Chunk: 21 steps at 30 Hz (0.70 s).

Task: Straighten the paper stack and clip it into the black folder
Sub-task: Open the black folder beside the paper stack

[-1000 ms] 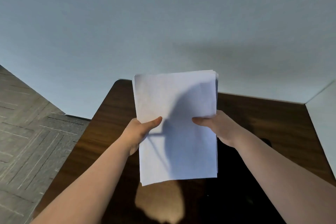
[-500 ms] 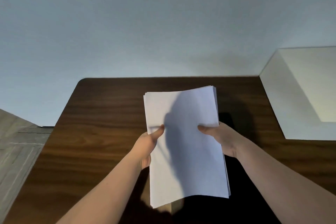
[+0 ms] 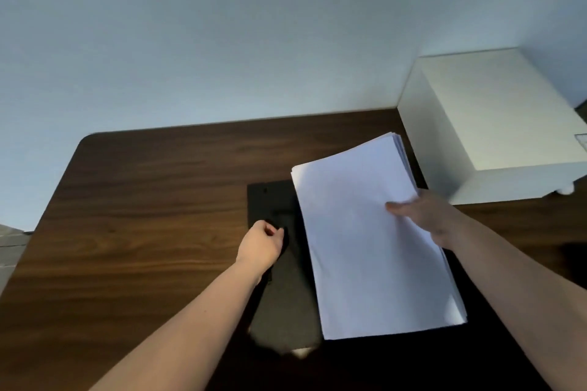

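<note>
The white paper stack [image 3: 365, 241] hangs tilted above the right part of the black folder [image 3: 282, 301], its far corner pointing right. My right hand [image 3: 422, 213] grips the stack's right edge, thumb on top. The folder lies open and flat on the dark wooden table [image 3: 143, 216]. My left hand [image 3: 262, 244] rests on the folder's left panel, with its fingers pinched on the black clip [image 3: 282, 222] near the spine. Most of the folder's right side is hidden under the paper.
A white box [image 3: 486, 127] stands at the table's back right, close to the paper's far corner. A pale wall runs behind the table. A strip of grey floor shows at the far left. Bare wood lies left of the folder.
My left hand has let go of the paper and gone down to the folder's clip. The right hand alone now holds the stack, shifted right and tilted. The view turned right.
</note>
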Available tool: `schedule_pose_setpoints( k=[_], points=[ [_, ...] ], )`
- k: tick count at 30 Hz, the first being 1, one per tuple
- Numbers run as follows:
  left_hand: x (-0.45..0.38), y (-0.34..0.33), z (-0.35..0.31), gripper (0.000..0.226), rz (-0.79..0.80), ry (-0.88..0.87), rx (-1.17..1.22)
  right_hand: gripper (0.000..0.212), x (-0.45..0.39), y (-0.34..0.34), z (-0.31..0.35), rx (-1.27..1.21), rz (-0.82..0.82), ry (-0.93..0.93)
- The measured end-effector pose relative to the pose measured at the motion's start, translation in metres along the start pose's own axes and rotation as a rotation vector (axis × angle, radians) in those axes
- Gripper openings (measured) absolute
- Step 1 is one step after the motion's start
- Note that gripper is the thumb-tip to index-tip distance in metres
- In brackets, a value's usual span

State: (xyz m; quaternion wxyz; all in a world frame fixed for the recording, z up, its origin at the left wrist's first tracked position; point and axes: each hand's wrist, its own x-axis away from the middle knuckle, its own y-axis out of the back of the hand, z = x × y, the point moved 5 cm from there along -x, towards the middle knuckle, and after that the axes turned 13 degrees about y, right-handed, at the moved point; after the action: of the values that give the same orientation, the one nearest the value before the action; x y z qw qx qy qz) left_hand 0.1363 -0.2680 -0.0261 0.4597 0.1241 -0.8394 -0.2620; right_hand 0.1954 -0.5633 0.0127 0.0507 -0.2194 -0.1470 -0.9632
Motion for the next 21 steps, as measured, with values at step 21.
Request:
schedule_pose_setpoints(
  k=[21],
  points=[
    [-0.019, 0.022, 0.022, 0.057, -0.273, 0.117, -0.203, 0.047, -0.02, 0.041, -0.034, 0.009, -0.109, -0.042]
  ],
)
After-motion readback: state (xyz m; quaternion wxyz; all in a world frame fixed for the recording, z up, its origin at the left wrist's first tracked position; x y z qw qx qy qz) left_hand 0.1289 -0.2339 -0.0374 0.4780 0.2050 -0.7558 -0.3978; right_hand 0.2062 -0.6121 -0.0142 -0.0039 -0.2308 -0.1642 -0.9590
